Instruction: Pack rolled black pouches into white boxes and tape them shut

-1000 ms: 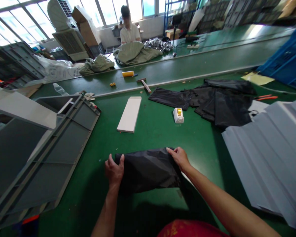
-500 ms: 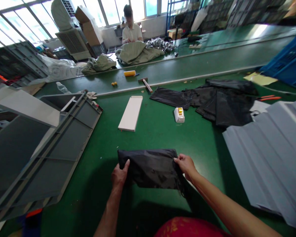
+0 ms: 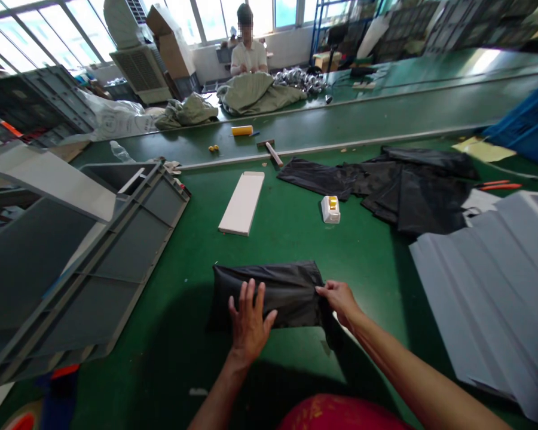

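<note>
Lying folded on the green table (image 3: 296, 239), near its front edge: one black plastic bag (image 3: 287, 286), a flattened oblong packet. Left hand (image 3: 248, 319): palm down, fingers spread flat and pressing on the bag's near left part, nothing gripped. Right hand (image 3: 341, 300): at the bag's right end, fingertips pinched on that edge of the plastic. Beyond the bag, apart from it: one white flat board (image 3: 242, 202); one small white-and-yellow box (image 3: 330, 209); a heap of loose black bags (image 3: 399, 185) to the right. Left side: grey plastic crate panels (image 3: 85, 257), lying tilted. Right side: stack of grey fluted sheets (image 3: 493, 286). Far bench: a hammer (image 3: 271, 151), a yellow roll (image 3: 242, 130), and a seated person (image 3: 248, 51) handling olive-green cloth (image 3: 251, 95).
</note>
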Tool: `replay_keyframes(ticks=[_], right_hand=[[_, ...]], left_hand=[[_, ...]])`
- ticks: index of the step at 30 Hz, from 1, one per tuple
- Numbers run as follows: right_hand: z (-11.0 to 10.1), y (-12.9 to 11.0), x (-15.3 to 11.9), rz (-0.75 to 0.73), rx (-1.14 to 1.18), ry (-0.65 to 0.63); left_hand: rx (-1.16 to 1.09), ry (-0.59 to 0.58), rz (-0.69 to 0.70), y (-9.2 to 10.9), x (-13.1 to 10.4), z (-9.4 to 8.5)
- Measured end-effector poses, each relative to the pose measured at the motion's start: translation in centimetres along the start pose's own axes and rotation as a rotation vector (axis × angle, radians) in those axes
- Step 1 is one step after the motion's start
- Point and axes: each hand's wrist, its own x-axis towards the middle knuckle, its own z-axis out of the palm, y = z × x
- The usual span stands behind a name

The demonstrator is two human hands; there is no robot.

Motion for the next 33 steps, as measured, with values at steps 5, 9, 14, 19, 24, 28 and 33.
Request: replay_keyframes(ticks=[5, 9, 14, 19, 24, 28, 33], right_hand=[[-0.4, -0.1, 0.0, 0.061, 0.063, -0.022], [-0.9, 0.2, -0.9, 0.140, 0.076, -0.086], [-0.6, 1.0, -1.7, 0.112, 0.119, -0.094], [-0.4, 1.6, -1.4, 0.070, 0.129, -0.034], [-0.9, 1.2, -1.7, 0.096, 0.161, -0.080], [-1.0, 0.4, -2.4, 0.170, 0.133, -0.208], [-0.4, 0.4, -3.3, 0.182, 0.110, -0.272]], left_hand=[[0.030, -0.036, 0.196, 0.6, -2.0, 1.7], [-0.072, 0.059, 0.201, -0.3, -3.5, 2.1], [-0.245, -0.020, 0.194, -0.1, -4.0, 2.8], [-0.377, -0.264, 0.152, -0.5, -2.0, 1.7], [-0.482, -0.493, 0.163, -1.2, -0.3, -1.1], [-0.483, -0.444, 0.128, 0.6, -0.1, -2.6], [-0.366, -0.338, 0.075, 1.2, -1.5, -1.4]])
